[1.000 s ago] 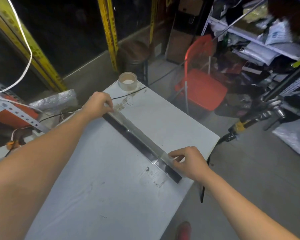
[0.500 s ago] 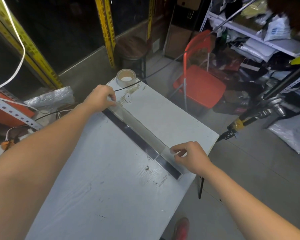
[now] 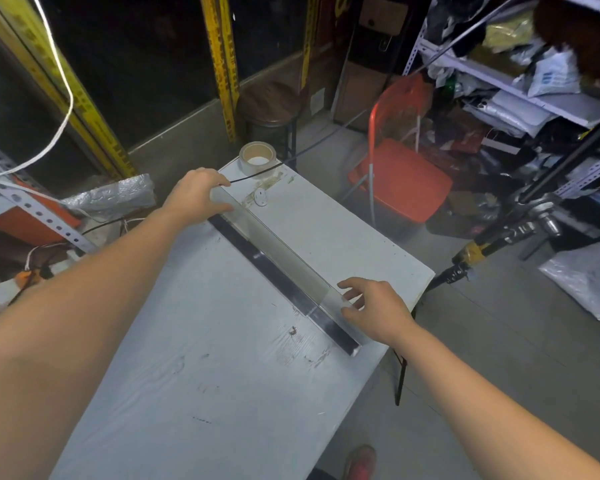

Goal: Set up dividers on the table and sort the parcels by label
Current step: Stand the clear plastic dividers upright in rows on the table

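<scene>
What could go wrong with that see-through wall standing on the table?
The clear divider is thin and tall on its black strip. The right-hand grip has straight, loose fingers at its near end, so it might tip over. Only the left-hand grip curls round it. The strip's near end also lies close to the table edge, so a nudge could push it off.

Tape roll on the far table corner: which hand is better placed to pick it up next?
Probably left. The left hand grips the far end of the divider, beside the tape roll; the right hand is at its near end, farther away.
</scene>
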### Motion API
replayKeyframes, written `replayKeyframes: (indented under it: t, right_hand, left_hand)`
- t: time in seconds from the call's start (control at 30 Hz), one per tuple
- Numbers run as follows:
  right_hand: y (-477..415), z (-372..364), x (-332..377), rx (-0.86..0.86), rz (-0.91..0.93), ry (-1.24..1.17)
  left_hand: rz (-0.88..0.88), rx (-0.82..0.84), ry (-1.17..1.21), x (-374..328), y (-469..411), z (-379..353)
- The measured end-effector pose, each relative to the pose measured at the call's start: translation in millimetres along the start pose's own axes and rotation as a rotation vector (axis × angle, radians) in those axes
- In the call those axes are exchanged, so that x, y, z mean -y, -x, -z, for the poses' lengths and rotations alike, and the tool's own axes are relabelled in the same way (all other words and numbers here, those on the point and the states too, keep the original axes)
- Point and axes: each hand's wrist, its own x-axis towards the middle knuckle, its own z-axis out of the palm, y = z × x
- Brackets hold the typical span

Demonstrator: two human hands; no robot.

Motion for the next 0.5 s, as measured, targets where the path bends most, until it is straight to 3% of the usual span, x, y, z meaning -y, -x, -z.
replayKeyframes:
  t: [0.23,0.5]
  right_hand:
    - [11,2,14,-0.034,0.073,0.157]
    - [45,-2,46,-0.083,0.283,0.337]
  left_hand:
    - [0.062,-0.016,-0.085,4,48,23]
    - [0.27,-0.08,-0.131,-4,159,51]
